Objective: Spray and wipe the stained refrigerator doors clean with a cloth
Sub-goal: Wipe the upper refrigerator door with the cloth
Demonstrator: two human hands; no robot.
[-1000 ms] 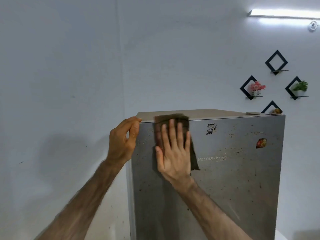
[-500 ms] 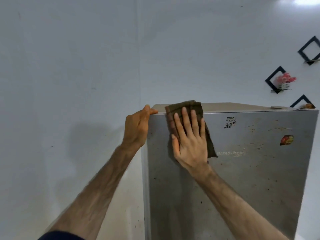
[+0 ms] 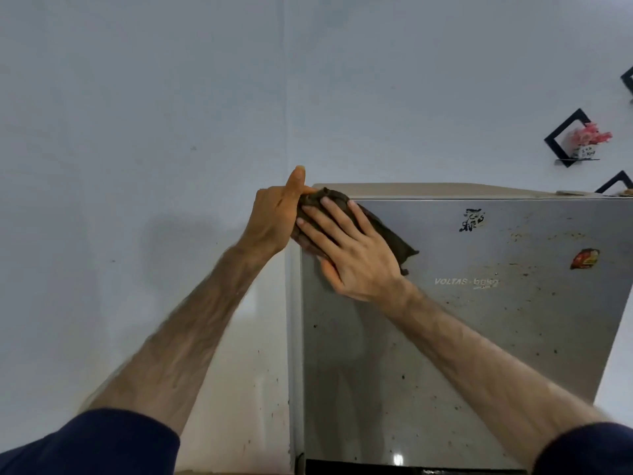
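Observation:
The grey refrigerator door (image 3: pixel 479 337) fills the lower right, speckled with dark stains, with a black sticker (image 3: pixel 472 220), a red sticker (image 3: pixel 585 258) and a brand name on it. A dark brown cloth (image 3: pixel 387 231) lies against the door's top left corner. My right hand (image 3: pixel 352 252) presses flat on the cloth, fingers spread toward the corner. My left hand (image 3: pixel 279 214) grips the door's upper left edge beside the cloth, thumb raised, fingers touching the cloth's bunched end.
A pale wall surrounds the fridge, with a corner line above it. Black diamond wall shelves (image 3: pixel 565 138) hang at the upper right, one holding a pink flower pot (image 3: pixel 587 140). The fridge's beige top (image 3: pixel 428 190) shows as a thin strip.
My right hand has slid the cloth left and turned toward the top left corner, meeting my left hand. The cloth is more bunched. The view has shifted left and down.

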